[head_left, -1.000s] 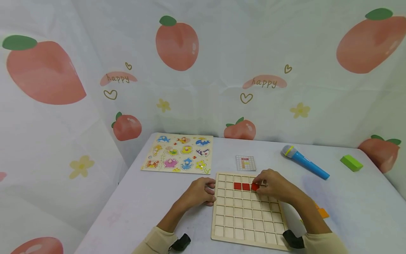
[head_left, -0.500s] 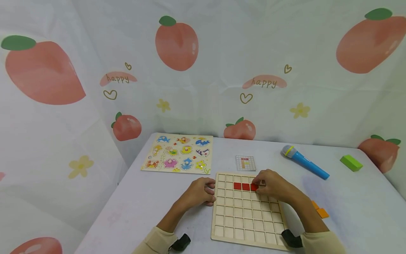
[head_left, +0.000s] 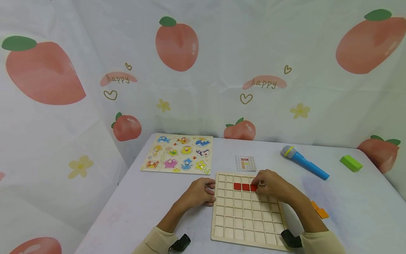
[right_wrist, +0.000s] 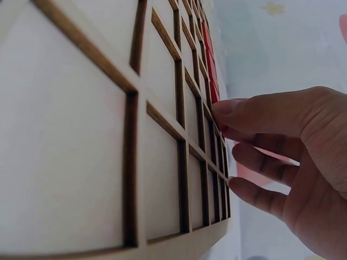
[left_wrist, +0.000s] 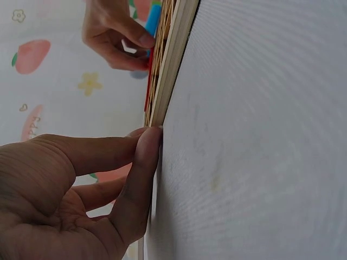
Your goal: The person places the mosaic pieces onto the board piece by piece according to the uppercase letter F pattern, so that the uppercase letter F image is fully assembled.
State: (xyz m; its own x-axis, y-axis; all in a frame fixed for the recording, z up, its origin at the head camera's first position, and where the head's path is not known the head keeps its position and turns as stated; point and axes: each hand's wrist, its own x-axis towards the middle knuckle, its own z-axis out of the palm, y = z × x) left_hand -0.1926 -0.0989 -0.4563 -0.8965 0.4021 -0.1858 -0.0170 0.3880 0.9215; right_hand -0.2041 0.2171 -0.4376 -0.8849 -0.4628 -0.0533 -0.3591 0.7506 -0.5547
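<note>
A wooden grid board [head_left: 238, 223] lies on the table, with red square tiles [head_left: 237, 186] side by side in its second row from the back. My right hand [head_left: 273, 185] pinches the rightmost red tile [head_left: 253, 187] at its cell; in the right wrist view thumb and forefinger meet at the red tile [right_wrist: 211, 76], the other fingers spread over the grid. At the board's left edge rests my left hand [head_left: 197, 193]. The left wrist view shows its fingertips [left_wrist: 147, 145] against the side of the board [left_wrist: 174, 59].
Behind the board lies a small printed grid card [head_left: 245, 163]. A sea-animal peg puzzle [head_left: 177, 153] is at back left. To the right are a blue toy microphone [head_left: 306, 162], a green block [head_left: 351, 163] and orange tiles [head_left: 322, 213] beside my right forearm.
The rightmost red tile has gone from tilted to lying flat in line beside the other red ones, with my right hand shifting slightly left. My left hand has stayed put.
</note>
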